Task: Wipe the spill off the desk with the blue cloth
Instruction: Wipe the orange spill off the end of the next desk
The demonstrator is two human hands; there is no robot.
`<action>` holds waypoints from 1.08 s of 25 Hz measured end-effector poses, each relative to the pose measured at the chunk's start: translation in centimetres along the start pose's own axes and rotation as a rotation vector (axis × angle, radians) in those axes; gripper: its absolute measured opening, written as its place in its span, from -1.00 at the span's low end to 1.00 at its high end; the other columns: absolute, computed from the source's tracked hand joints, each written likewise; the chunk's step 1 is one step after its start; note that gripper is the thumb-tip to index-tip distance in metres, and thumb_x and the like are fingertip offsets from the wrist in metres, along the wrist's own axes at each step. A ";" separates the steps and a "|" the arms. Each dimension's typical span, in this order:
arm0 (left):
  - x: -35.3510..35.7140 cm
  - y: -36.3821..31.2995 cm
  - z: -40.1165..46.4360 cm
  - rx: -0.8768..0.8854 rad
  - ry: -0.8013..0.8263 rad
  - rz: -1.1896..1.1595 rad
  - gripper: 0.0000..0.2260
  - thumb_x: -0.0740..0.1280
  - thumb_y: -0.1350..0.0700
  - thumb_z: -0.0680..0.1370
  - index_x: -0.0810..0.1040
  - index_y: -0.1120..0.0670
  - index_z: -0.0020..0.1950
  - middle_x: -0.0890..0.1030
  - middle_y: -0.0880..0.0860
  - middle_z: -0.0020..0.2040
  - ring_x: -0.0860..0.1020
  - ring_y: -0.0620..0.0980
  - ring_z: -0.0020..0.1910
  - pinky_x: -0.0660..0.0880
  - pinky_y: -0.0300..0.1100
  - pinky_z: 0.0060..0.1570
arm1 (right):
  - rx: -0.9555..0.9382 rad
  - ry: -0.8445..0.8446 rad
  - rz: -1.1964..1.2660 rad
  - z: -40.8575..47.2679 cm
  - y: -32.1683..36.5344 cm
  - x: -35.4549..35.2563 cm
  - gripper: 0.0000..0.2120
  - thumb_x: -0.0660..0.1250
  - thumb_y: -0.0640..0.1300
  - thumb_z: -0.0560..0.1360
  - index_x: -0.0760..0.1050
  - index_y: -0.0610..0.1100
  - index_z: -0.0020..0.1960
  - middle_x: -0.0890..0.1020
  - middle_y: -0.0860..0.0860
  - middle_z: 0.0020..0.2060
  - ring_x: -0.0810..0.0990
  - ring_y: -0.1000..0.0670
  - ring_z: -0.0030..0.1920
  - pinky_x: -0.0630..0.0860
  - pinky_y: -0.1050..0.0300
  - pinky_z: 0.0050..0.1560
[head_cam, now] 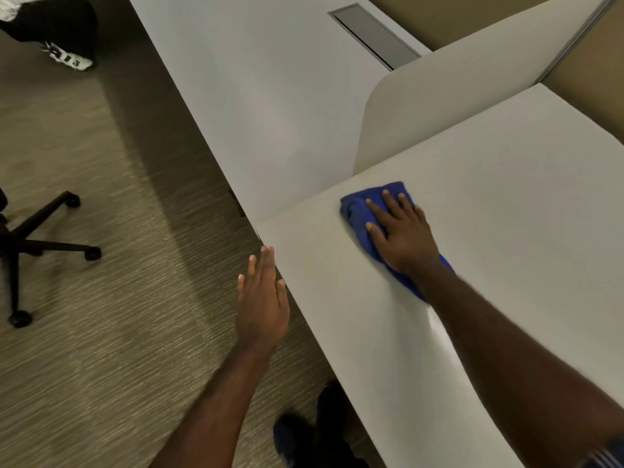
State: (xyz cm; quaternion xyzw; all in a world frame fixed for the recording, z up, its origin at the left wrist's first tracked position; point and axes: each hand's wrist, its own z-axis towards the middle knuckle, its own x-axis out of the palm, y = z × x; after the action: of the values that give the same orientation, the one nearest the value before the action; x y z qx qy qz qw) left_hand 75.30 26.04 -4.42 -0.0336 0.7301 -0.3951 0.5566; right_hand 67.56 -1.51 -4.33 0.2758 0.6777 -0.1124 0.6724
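Observation:
The blue cloth (354,211) lies bunched on the white desk (506,204) near its far left corner. My right hand (401,234) presses flat on the cloth with fingers spread, and part of the cloth trails out under my wrist. A faint wet streak (435,324) shines on the desk beside my right forearm. My left hand (263,298) hovers flat, fingers together, just off the desk's left edge over the carpet, holding nothing. No distinct spill shows elsewhere on the desk.
A second white desk (270,96) runs along the left, with a grey cable slot (374,35). A curved divider panel (456,89) stands between the desks. An office chair base (37,244) sits on the carpet at left. Another person's shoe (67,57) is top left. My shoes (310,430) are below.

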 end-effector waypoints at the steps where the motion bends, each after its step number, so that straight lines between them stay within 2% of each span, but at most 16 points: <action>1: 0.0 0.1 -0.1 0.003 0.013 0.012 -0.51 0.07 0.18 0.66 0.02 0.09 0.58 0.08 0.02 0.60 -0.03 0.01 0.58 -0.07 0.08 0.53 | 0.043 -0.006 0.007 0.9 0.1 -0.1 -0.48 -0.06 0.22 0.58 0.07 0.16 0.52 0.08 0.00 0.57 -0.01 -0.10 0.56 -0.02 -0.09 0.49; 5: 0.1 0.4 -0.2 -0.004 0.031 0.014 -0.49 0.07 0.19 0.66 -0.02 0.05 0.59 0.03 -0.02 0.60 -0.06 -0.01 0.58 -0.09 0.10 0.53 | 0.081 0.006 0.065 2.3 3.6 0.6 -0.44 -0.07 0.26 0.57 0.01 0.15 0.54 0.04 -0.03 0.57 -0.06 -0.14 0.56 -0.08 -0.14 0.51; 12: -0.5 1.0 -0.7 -0.044 -0.073 -0.074 -0.44 0.12 0.28 0.62 0.01 0.04 0.58 0.10 -0.01 0.60 0.01 0.01 0.57 -0.06 0.11 0.52 | -0.211 0.072 0.102 -4.8 11.5 2.6 -0.23 -0.08 0.48 0.43 -0.05 0.15 0.54 -0.03 -0.02 0.57 -0.15 -0.12 0.56 -0.17 -0.16 0.50; 15: -1.5 1.8 -0.8 -0.070 -0.152 -0.089 -0.43 0.12 0.32 0.60 0.04 0.05 0.58 0.15 0.02 0.59 0.06 0.03 0.57 -0.02 0.12 0.53 | -0.272 0.098 0.082 -7.9 12.6 3.3 -0.21 -0.02 0.47 0.43 -0.10 0.16 0.54 -0.08 0.00 0.58 -0.21 -0.09 0.55 -0.21 -0.15 0.51; 19: -2.6 2.6 -1.1 -0.038 -0.185 -0.078 -0.44 0.13 0.29 0.60 0.05 0.06 0.57 0.18 0.04 0.58 0.09 0.04 0.56 -0.01 0.09 0.52 | -0.332 0.128 0.086 -11.1 13.3 3.6 -0.28 0.22 0.17 0.50 -0.05 0.13 0.54 -0.06 0.00 0.58 -0.17 -0.10 0.56 -0.16 -0.14 0.53; 24: -4.3 2.6 -2.4 0.048 -0.192 -0.066 -0.45 0.13 0.25 0.61 0.04 0.04 0.57 0.18 0.03 0.58 0.09 0.03 0.56 0.02 0.10 0.52 | -0.322 0.171 0.134 -15.0 15.1 3.3 -0.28 0.30 -0.26 0.49 0.06 0.07 0.53 0.02 0.01 0.57 -0.14 -0.06 0.55 -0.09 -0.11 0.50; 27: -5.9 2.6 -3.6 0.097 -0.199 -0.086 -0.46 0.13 0.24 0.61 0.05 0.04 0.57 0.20 0.05 0.57 0.10 0.03 0.56 0.02 0.09 0.51 | -0.397 0.225 0.152 -17.7 15.6 2.1 -0.28 0.31 -0.32 0.46 0.14 0.09 0.50 0.14 0.03 0.55 0.02 -0.08 0.55 0.18 -0.15 0.46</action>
State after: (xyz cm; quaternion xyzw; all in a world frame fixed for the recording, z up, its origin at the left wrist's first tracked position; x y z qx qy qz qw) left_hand 75.54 32.64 -1.18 -0.0768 0.6492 -0.4482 0.6098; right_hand 60.84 21.07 -1.71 0.1991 0.7343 0.1056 0.6403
